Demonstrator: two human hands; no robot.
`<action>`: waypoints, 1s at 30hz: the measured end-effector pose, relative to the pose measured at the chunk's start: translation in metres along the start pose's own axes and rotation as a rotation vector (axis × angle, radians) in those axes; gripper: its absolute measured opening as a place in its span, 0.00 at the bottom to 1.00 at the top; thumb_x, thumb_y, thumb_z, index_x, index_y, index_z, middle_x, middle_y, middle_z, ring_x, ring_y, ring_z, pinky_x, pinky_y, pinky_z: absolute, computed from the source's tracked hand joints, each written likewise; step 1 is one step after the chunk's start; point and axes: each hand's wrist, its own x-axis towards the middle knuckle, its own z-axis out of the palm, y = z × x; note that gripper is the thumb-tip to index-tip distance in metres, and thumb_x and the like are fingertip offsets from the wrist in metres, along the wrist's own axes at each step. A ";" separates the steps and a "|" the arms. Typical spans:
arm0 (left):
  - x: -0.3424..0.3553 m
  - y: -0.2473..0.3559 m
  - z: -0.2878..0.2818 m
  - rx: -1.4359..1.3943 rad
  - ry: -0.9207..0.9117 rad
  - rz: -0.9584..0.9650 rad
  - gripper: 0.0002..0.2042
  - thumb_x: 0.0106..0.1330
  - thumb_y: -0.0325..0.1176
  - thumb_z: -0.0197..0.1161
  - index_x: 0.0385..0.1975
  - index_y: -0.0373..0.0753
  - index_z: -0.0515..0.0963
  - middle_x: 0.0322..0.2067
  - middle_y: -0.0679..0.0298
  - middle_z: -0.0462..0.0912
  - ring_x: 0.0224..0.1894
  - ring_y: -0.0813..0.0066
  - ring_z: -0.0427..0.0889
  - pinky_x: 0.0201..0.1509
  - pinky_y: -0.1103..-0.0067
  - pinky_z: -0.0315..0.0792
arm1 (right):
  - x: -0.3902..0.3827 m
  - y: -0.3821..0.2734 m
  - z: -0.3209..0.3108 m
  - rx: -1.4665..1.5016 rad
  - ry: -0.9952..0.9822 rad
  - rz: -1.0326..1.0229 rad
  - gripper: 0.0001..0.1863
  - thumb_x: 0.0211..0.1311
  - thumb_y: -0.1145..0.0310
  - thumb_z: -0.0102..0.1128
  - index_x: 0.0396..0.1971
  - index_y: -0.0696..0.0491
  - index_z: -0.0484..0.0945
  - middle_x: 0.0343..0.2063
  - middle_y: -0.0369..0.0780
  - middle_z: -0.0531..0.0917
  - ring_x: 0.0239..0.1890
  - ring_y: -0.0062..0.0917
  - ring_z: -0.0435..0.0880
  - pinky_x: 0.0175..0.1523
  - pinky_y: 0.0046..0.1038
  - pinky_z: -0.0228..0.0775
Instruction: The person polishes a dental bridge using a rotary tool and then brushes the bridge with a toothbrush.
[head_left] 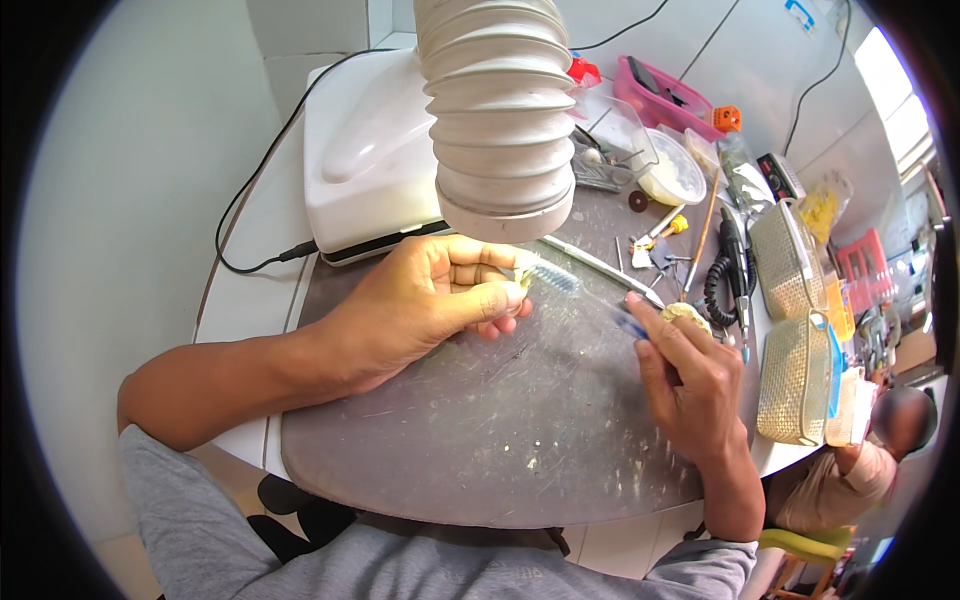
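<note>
My left hand [430, 290] is closed in a pinch on a small pale yellow piece [524, 268], over the grey work mat. Fingers cover much of the piece, and its exact kind cannot be made out. In my right hand [700, 385] is a toothbrush [556, 279] with a clear and blue handle, blurred by motion. Its bristle head points left and meets the yellow piece, or lies right beside it. Just beyond my right fingers rests a lumpy pale yellow piece [686, 317].
A ribbed white hose [500, 120] hangs over the mat [480, 430], close above my left hand. Behind it stands a white machine [370, 150]. To the right lie a corded handpiece [738, 265], small tools and woven baskets [792, 385]. A person [840, 485] sits at far right.
</note>
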 end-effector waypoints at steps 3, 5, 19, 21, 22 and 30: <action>-0.002 0.003 0.002 0.001 0.030 -0.001 0.16 0.71 0.30 0.62 0.56 0.32 0.74 0.40 0.64 0.81 0.39 0.84 0.78 0.48 0.86 0.75 | -0.002 0.001 -0.004 0.020 0.105 0.094 0.21 0.59 0.77 0.63 0.54 0.59 0.81 0.18 0.36 0.75 0.12 0.20 0.67 0.20 0.24 0.61; -0.001 0.003 0.003 -0.031 0.027 0.008 0.16 0.71 0.29 0.62 0.56 0.32 0.74 0.41 0.62 0.81 0.40 0.84 0.79 0.49 0.86 0.75 | -0.004 0.000 -0.004 0.051 0.120 0.046 0.21 0.59 0.78 0.63 0.55 0.59 0.81 0.18 0.36 0.74 0.13 0.19 0.66 0.19 0.24 0.61; 0.000 -0.007 0.001 0.050 0.049 0.063 0.16 0.72 0.29 0.60 0.56 0.31 0.73 0.39 0.64 0.82 0.38 0.85 0.78 0.47 0.85 0.75 | -0.005 -0.007 0.007 0.339 -0.140 0.206 0.18 0.63 0.76 0.61 0.54 0.54 0.81 0.21 0.39 0.79 0.15 0.26 0.74 0.23 0.27 0.65; -0.002 -0.003 0.004 0.153 0.055 0.072 0.16 0.73 0.30 0.59 0.57 0.32 0.73 0.37 0.66 0.81 0.37 0.86 0.77 0.46 0.86 0.74 | -0.002 -0.011 0.001 0.483 -0.140 0.365 0.16 0.64 0.75 0.60 0.52 0.55 0.82 0.22 0.40 0.80 0.17 0.26 0.75 0.25 0.27 0.66; -0.004 0.002 0.008 0.217 0.069 0.073 0.15 0.74 0.30 0.58 0.56 0.32 0.74 0.36 0.67 0.80 0.37 0.87 0.77 0.45 0.86 0.74 | -0.001 -0.011 -0.001 0.556 -0.143 0.441 0.15 0.65 0.75 0.59 0.51 0.56 0.82 0.23 0.40 0.81 0.17 0.26 0.76 0.27 0.26 0.67; -0.004 -0.008 -0.001 0.262 0.161 0.178 0.12 0.76 0.30 0.53 0.52 0.32 0.76 0.33 0.68 0.78 0.34 0.86 0.76 0.43 0.85 0.74 | 0.003 -0.001 0.001 0.233 -0.005 0.196 0.15 0.61 0.77 0.61 0.47 0.57 0.84 0.22 0.40 0.76 0.20 0.23 0.73 0.26 0.26 0.65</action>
